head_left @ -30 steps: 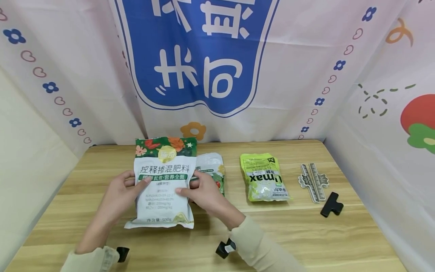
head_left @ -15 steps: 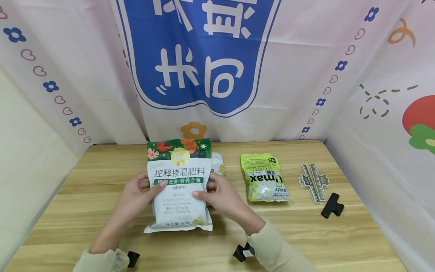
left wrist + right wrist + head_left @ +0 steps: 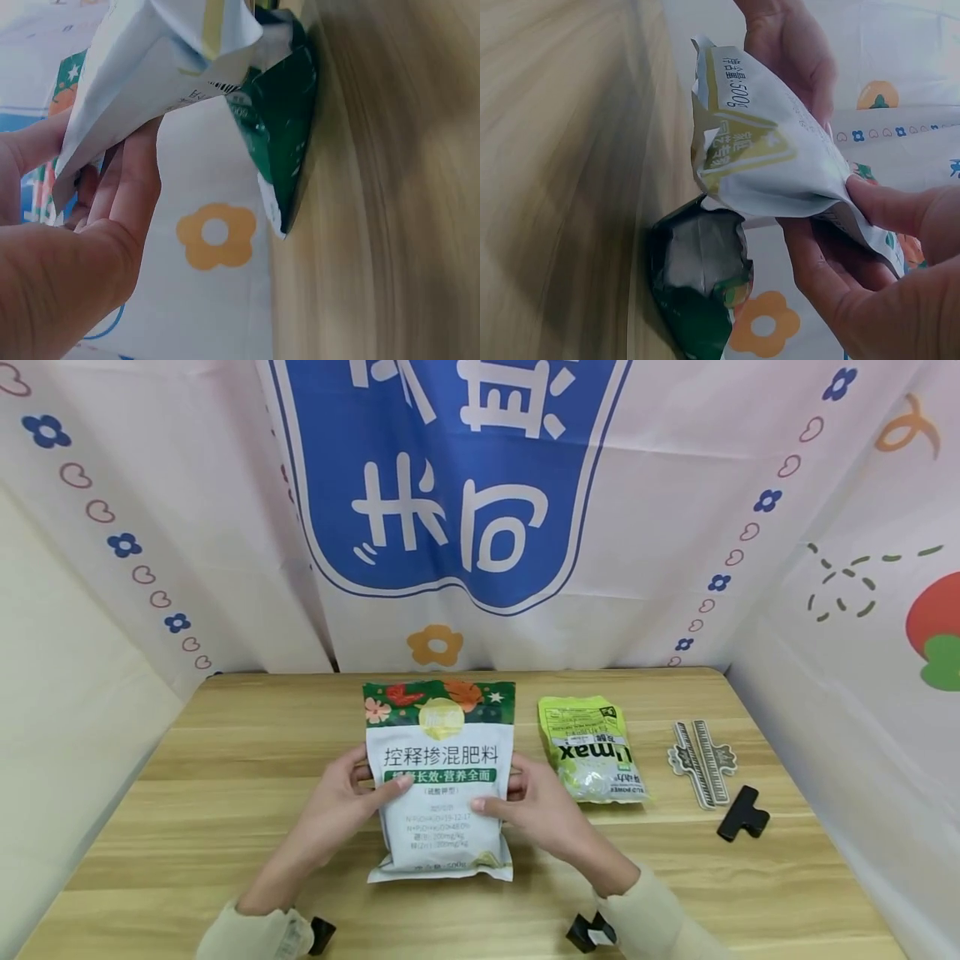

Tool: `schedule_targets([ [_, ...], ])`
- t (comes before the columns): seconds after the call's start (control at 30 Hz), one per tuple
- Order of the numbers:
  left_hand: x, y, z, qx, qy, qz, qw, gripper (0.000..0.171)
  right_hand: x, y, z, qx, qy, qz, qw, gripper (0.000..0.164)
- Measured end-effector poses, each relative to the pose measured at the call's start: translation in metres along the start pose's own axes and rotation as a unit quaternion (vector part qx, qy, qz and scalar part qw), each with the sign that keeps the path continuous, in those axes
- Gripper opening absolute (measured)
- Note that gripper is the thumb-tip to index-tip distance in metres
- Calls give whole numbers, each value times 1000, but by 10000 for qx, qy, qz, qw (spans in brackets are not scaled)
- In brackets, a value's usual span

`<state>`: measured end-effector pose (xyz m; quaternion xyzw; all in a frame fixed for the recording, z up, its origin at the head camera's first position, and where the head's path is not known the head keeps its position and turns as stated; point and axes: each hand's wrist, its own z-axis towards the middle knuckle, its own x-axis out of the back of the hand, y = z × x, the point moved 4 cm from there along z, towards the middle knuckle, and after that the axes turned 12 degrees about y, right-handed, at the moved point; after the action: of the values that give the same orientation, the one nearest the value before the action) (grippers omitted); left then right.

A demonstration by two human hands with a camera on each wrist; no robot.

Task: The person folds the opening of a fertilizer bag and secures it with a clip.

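A white fertilizer bag (image 3: 442, 814) with a green, flower-printed top stands nearly upright in the middle of the head view, held off the table. My left hand (image 3: 341, 806) grips its left edge, thumb on the front and fingers behind. On the opposite edge my right hand (image 3: 551, 814) pinches it the same way. Both wrist views show a second, green and white bag (image 3: 701, 281) lying on the table beneath and beyond it. In the head view the held bag hides that one.
Right of the held bag lies a lime-green Umax bag (image 3: 592, 750). Farther right are two silver ruler-like clips (image 3: 702, 764) and a black clip (image 3: 743, 814). The wooden table (image 3: 247, 760) meets a printed cloth backdrop (image 3: 675, 510) at its rear edge.
Both hands have carried the white fertilizer bag to the right and slightly toward me. It now covers the bag behind, which showed partly before. The camera view has shifted slightly.
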<state>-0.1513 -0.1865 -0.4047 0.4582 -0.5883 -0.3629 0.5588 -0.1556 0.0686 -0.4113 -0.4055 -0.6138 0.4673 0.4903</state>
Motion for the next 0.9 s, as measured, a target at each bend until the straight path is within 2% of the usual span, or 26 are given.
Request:
schedule_targets([
  [0.17,-11,2,-2,-68,-108,-87,9999,59,12,4,-5,-80,76,-167,9998,50],
  [0.33,-22,1,-4,50,-125,-100,9999,59,23,8,-8,-115,34,-220,9997,49],
  [0.47,-30,0,-6,83,-195,-146,9997,52,31,11,-10,-60,9,-200,9998,49],
  [0.73,-38,2,-7,-126,-418,-318,9985,43,42,13,-13,14,51,-307,9995,50],
  [0.9,-41,3,-8,-432,-607,-334,9967,44,47,14,-15,110,96,-488,9987,51],
])
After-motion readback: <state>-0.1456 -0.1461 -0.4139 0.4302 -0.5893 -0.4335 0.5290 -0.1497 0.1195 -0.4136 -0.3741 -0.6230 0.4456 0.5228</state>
